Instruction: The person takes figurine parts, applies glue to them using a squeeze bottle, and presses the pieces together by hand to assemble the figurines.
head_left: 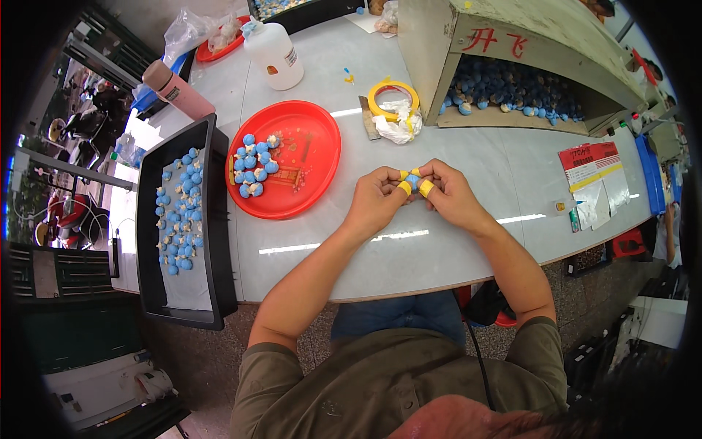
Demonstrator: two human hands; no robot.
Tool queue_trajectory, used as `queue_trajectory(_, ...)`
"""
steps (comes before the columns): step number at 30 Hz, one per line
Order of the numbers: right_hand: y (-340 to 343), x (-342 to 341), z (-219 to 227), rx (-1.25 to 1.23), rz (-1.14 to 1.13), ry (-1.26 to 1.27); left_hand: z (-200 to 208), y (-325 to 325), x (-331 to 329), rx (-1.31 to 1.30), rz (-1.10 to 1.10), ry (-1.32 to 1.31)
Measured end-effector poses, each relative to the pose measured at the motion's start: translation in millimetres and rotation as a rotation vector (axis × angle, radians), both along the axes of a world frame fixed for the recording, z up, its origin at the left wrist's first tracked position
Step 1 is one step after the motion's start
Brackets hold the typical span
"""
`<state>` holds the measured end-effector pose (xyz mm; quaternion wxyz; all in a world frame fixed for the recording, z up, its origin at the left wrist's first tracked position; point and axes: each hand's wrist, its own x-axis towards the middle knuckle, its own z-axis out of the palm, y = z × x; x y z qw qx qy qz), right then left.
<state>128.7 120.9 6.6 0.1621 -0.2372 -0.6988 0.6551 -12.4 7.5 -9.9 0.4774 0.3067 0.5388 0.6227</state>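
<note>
Part of the wearer's head (468, 423) overlaps an olive short-sleeved shirt (387, 366), below and right of the red round tray (311, 132). Right of that tray, the left hand (376, 196) and right hand (455, 196), fingers curled nearly closed with yellow-wrapped tips, pinch a small blue ball (413, 182) between them. Similar balls (256, 161) lie on the tray; a black rectangular bin (221, 241) stands left of it.

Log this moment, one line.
left hand: pinching small blue piece | right hand: pinching same piece | worn: yellow finger wraps | left of hands: red plate with blue balls | farther left: black tray with more
</note>
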Motion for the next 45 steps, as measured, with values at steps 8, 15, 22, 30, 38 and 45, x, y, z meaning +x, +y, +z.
queue_trajectory(8,2.8,0.3,-2.4,-0.022,0.014,-0.012,-0.2,1.2,1.1,0.003,-0.006,0.034)
queue_trajectory(15,-0.5,-1.5,-8.6,0.029,0.003,-0.005,-6.8,0.1,2.9,0.001,0.037,0.095)
queue_trajectory(22,-3.0,-2.1,-7.3,0.111,-0.019,0.017,-5.7,-0.1,5.1,0.008,0.061,0.128)
queue_trajectory(30,-3.7,-1.2,-2.7,0.131,-0.01,-0.017,-7.9,0.4,4.6,-0.008,0.061,0.155)
queue_trajectory(38,-2.6,-0.3,-4.0,0.151,-0.007,-0.02,-7.9,1.1,4.2,-0.006,0.053,0.151)
queue_trajectory(45,-0.9,-0.4,-3.3,0.15,-0.011,-0.01,-8.2,1.2,3.1,-0.003,0.042,0.144)
